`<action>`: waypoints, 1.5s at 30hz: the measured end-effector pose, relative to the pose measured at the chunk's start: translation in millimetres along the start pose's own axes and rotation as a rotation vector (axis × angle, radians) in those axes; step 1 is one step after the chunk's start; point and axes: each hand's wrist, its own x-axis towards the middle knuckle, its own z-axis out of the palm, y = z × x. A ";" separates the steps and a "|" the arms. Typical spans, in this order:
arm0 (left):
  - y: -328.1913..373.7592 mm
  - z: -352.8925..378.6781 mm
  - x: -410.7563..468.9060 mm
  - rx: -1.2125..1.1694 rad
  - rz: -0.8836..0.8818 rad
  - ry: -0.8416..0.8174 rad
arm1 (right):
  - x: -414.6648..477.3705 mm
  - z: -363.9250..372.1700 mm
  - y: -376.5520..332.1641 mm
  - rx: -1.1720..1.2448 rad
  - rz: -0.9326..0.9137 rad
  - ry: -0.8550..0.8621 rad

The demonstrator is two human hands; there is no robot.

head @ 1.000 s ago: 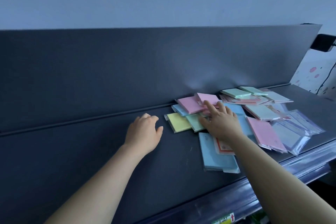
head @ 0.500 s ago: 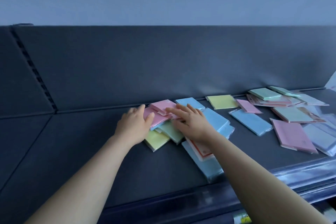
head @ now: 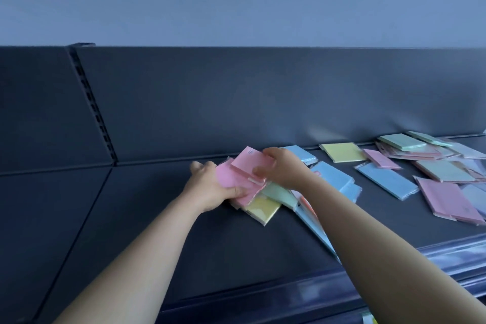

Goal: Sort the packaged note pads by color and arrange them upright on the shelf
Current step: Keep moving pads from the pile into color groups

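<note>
Packaged note pads in pink, blue, green and yellow lie flat and mixed on a dark shelf [head: 157, 231]. My left hand [head: 207, 187] grips a pink pad [head: 228, 184] from its left side, thumb underneath. My right hand [head: 282, 168] pinches a second pink pad [head: 249, 163], tilted up on top of the first. Under them lie a yellow pad [head: 261, 209] and a green pad [head: 278, 193]. Blue pads [head: 332, 179] lie beneath my right forearm.
More pads lie to the right: a yellow one [head: 342, 152], a blue one [head: 385, 181], a pink one [head: 447, 200] and a mixed heap [head: 420, 147] at the back right. The shelf's back panel [head: 236, 102] rises behind. A slotted upright [head: 92, 105] stands at the left.
Both hands have closed on the pink pads and lifted them off the pile. The upper pink pad now tilts up in my right hand.
</note>
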 end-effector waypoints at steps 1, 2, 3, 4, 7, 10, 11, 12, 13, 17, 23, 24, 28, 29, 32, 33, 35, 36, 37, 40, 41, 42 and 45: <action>-2.4 -2.9 -1.5 -0.002 0.018 0.021 | 1.3 2.3 -2.5 0.005 -0.022 0.030; -4.9 -6.2 -3.0 -0.006 0.038 0.047 | 2.1 4.4 -5.6 0.031 -0.027 0.054; -7.9 -9.8 -4.4 -0.019 0.058 0.075 | 2.0 6.0 -9.3 0.074 -0.021 0.067; -10.8 -14.5 -6.6 -0.039 0.078 0.105 | 1.5 7.9 -13.3 0.120 -0.010 0.078; -25.7 -32.5 -10.9 -0.133 0.130 0.185 | -2.0 15.6 -26.0 0.204 -0.026 0.142; -48.4 -53.5 -15.3 -0.242 0.120 0.226 | -11.3 25.4 -42.3 0.314 -0.034 0.156; -57.0 -60.0 -18.0 -0.270 0.116 0.243 | -15.2 29.7 -48.1 0.341 -0.031 0.153; -65.4 -66.1 -21.1 -0.302 0.113 0.260 | -18.8 34.5 -54.2 0.361 -0.028 0.154; -73.6 -72.1 -24.6 -0.329 0.108 0.279 | -22.1 39.9 -60.2 0.379 -0.031 0.157; -104.7 -93.2 -41.9 -0.372 0.086 0.351 | -31.6 62.3 -82.5 0.465 -0.037 0.188; -143.3 -118.8 -69.8 -0.406 0.030 0.419 | -42.2 93.4 -116.8 0.549 -0.047 0.223; -149.2 -122.3 -75.2 -0.404 0.017 0.429 | -44.4 98.3 -123.5 0.553 -0.058 0.215; -167.6 -136.6 -96.2 -0.402 -0.035 0.498 | -50.8 114.7 -149.0 0.564 -0.107 0.145; -171.5 -140.2 -100.8 -0.406 -0.050 0.522 | -51.8 118.2 -155.0 0.562 -0.124 0.131; -181.0 -149.6 -115.5 -0.429 -0.104 0.582 | -55.3 127.4 -172.8 0.539 -0.182 0.099; -183.8 -152.8 -120.7 -0.430 -0.120 0.597 | -56.4 130.5 -179.1 0.538 -0.198 0.083; -188.9 -159.8 -132.0 -0.419 -0.142 0.625 | -59.4 137.1 -192.8 0.544 -0.227 0.040; -191.2 -163.5 -138.1 -0.409 -0.151 0.640 | -61.2 140.8 -200.0 0.545 -0.242 0.016; -194.1 -167.2 -144.4 -0.402 -0.162 0.657 | -63.7 144.8 -207.7 0.549 -0.255 -0.009; -204.8 -176.9 -163.2 -0.388 -0.193 0.705 | -73.8 158.6 -229.8 0.567 -0.290 -0.085; -209.6 -180.0 -169.5 -0.381 -0.207 0.720 | -77.7 163.5 -237.0 0.570 -0.297 -0.109; -213.8 -183.5 -175.8 -0.374 -0.217 0.735 | -81.2 168.5 -244.1 0.570 -0.307 -0.129; -230.9 -197.3 -193.2 -0.365 -0.224 0.794 | -90.6 182.7 -268.1 0.566 -0.337 -0.174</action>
